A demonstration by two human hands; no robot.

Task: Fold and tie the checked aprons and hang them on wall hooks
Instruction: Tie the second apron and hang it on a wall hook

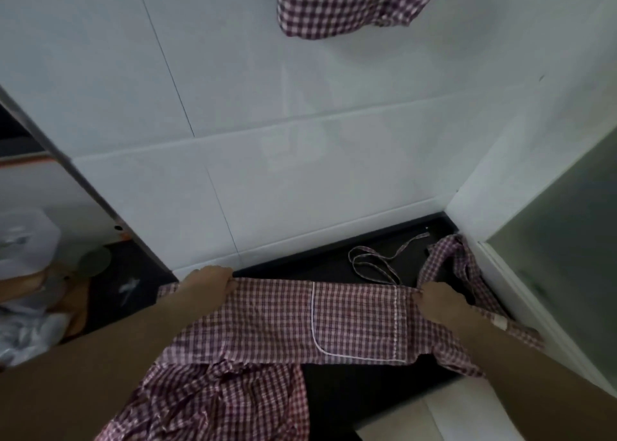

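Wall: white glossy tiles (267, 113) with thin grout lines fill most of the view; a second white wall meets them at the right corner.
Counter: a dark worktop (350, 394) runs along the foot of the wall.
Apron on counter: a red-and-white checked apron (273, 320) lies stretched flat across the worktop, its white-piped pocket (357, 323) facing up and ruffled cloth bunched at the near edge.
Hung apron: another checked apron (350, 3) hangs against the tiles at the top.
Left hand: the left hand (208, 278) pinches the cloth's far left edge, fingers curled.
Right hand: the right hand (440, 298) pinches the far right edge, fingers curled.
Tie strap: a thin checked strap (374, 262) lies looped on the worktop behind the apron.
Writing: no readable text; a small white tag (499, 322) is blurred.
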